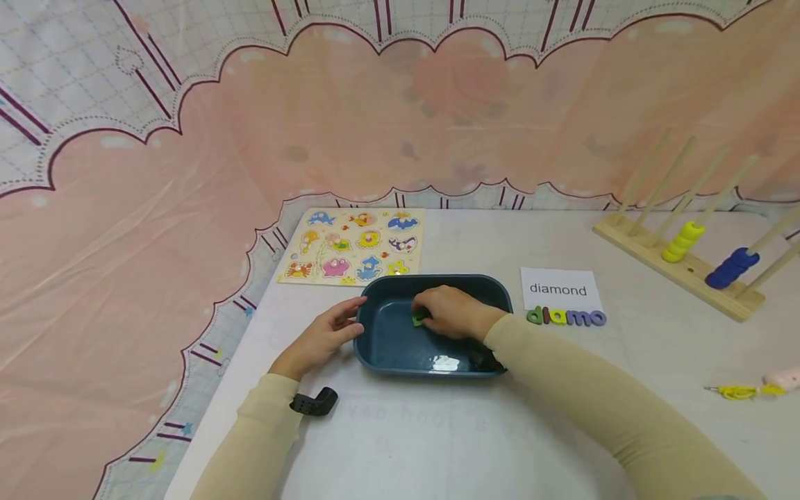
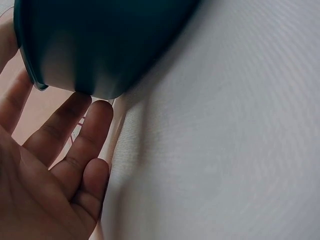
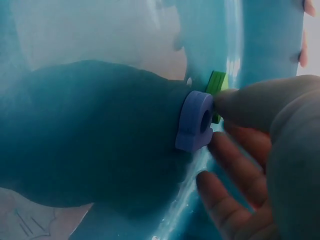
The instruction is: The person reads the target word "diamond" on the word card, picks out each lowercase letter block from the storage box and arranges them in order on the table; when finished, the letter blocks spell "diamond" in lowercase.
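A dark teal tray (image 1: 390, 371) sits on the white table. My right hand (image 1: 453, 312) reaches down into it and pinches a green letter (image 3: 216, 82), only partly visible behind the thumb. Close to those fingertips is a purple letter (image 3: 189, 122), in front of the green one in the right wrist view. At the tray's left end my left hand (image 1: 321, 340) touches the rim and outer wall, its fingers (image 2: 90, 135) loosely extended. To the right lies a white card (image 1: 559, 288) printed "diamond", with coloured letters (image 1: 565, 317) reading "diamo" along its lower edge.
Behind the tray lies a sea-animal puzzle board (image 1: 353, 246). A wooden peg stand (image 1: 681, 267) with yellow and blue beads is at the far right. A yellow cord (image 1: 740, 392) with a pink handle lies near the right edge. A patterned curtain (image 1: 400, 118) hangs behind.
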Demonstrator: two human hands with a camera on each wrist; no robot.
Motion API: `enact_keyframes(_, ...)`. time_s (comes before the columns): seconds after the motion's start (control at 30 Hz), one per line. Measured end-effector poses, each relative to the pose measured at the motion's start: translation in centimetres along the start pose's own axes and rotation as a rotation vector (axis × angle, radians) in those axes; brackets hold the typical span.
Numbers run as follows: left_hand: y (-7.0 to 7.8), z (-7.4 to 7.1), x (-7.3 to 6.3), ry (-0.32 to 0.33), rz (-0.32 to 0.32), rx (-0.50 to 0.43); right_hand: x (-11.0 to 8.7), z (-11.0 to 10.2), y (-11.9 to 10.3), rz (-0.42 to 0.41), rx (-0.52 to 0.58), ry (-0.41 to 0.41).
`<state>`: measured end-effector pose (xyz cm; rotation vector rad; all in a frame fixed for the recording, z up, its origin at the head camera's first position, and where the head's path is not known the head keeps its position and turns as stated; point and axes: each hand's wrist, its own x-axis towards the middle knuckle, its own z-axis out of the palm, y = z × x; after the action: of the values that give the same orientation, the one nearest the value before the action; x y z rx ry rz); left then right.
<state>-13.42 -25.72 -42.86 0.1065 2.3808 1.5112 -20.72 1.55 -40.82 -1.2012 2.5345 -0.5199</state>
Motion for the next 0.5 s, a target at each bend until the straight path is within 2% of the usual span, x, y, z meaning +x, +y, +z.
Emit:
enact_keyframes(0.17,-0.02,0.01,-0.04,-0.006,0.003,0.001,0.06,-0.01,-0.08,-0.040,0.018,-0.007)
enact_keyframes(0.5,-0.13,0.06,-0.02,-0.001,0.006,0.000,0.10,0.08,-0.20,-0.011,0.045,-0.053)
